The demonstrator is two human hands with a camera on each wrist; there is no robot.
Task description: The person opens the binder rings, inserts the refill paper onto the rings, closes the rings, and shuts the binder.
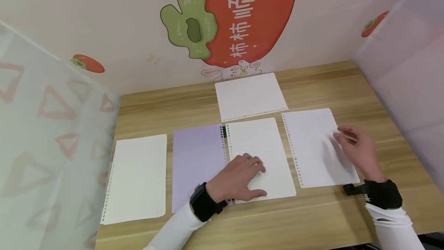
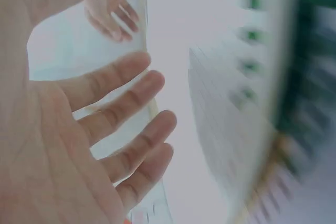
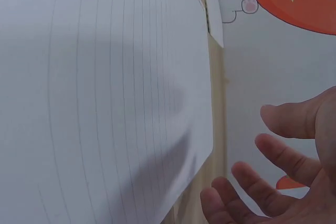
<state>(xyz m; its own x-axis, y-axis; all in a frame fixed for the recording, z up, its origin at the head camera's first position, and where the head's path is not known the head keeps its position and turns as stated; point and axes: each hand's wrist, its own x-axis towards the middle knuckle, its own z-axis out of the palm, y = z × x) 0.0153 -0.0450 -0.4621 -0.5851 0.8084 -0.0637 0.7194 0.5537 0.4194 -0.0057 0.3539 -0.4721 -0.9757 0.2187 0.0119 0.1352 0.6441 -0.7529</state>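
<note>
A loose-leaf notebook lies spread on the table, its purple cover (image 1: 197, 153) on the left and lined punched paper (image 1: 254, 138) on the right, with black rings (image 1: 224, 131) between them. Over the lower part of that paper is my left hand (image 1: 239, 178), fingers spread and nothing held. The left wrist view shows its palm and loosely extended fingers (image 2: 126, 103); whether they touch the paper is unclear. My right hand (image 1: 360, 151) hovers at the right edge of another lined sheet (image 1: 308, 146), casting a shadow. In the right wrist view its fingers (image 3: 286, 156) are apart and hold nothing.
A stack of punched paper (image 1: 138, 180) lies at the table's left. Behind the notebook another white sheet (image 1: 251, 97) lies sideways against the printed back wall (image 1: 132, 30). Light side walls flank the wooden table (image 1: 378, 99).
</note>
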